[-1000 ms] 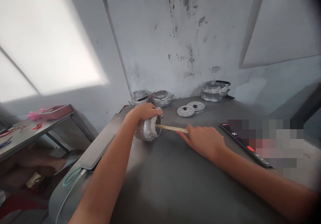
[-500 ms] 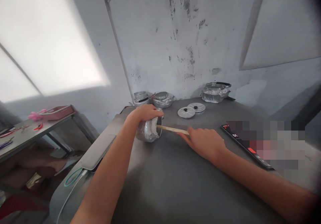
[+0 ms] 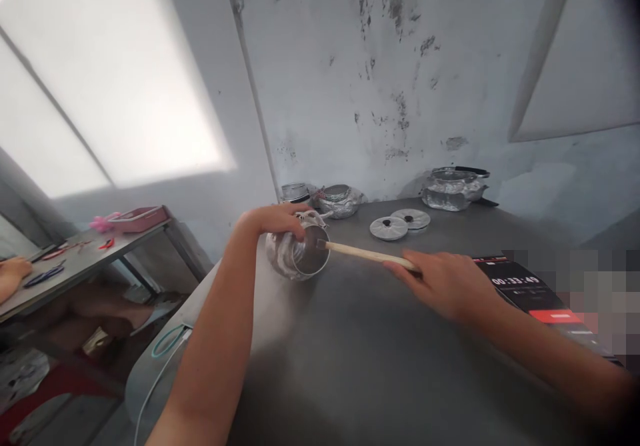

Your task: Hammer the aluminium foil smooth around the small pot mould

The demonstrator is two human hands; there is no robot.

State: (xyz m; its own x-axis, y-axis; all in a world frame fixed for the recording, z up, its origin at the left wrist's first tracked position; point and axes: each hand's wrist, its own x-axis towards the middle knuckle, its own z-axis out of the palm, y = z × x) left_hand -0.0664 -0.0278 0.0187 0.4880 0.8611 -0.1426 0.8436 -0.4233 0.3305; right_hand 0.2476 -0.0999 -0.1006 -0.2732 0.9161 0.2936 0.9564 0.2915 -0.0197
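Over at the smooth grey bench (image 3: 345, 373), the worker has a round, silvery metal pot (image 3: 280, 256) tipped on its side, its open mouth facing right and a little back towards them. The left hand (image 3: 274, 221) clasps it from above, fingers part-curled over the wall, one digit hooked over the rim. The right hand's (image 3: 443, 283) fingers are wrapped closely round a slim, pale wooden stick (image 3: 367, 254), whose far end is at the pot's mouth; I can't make out that tip clearly. To do this well, I'd press the pot firmly down so it can't roll, angle the stick clear of the rim, use short, even strokes, and mind that hooked digit, which sits rather near the tip.
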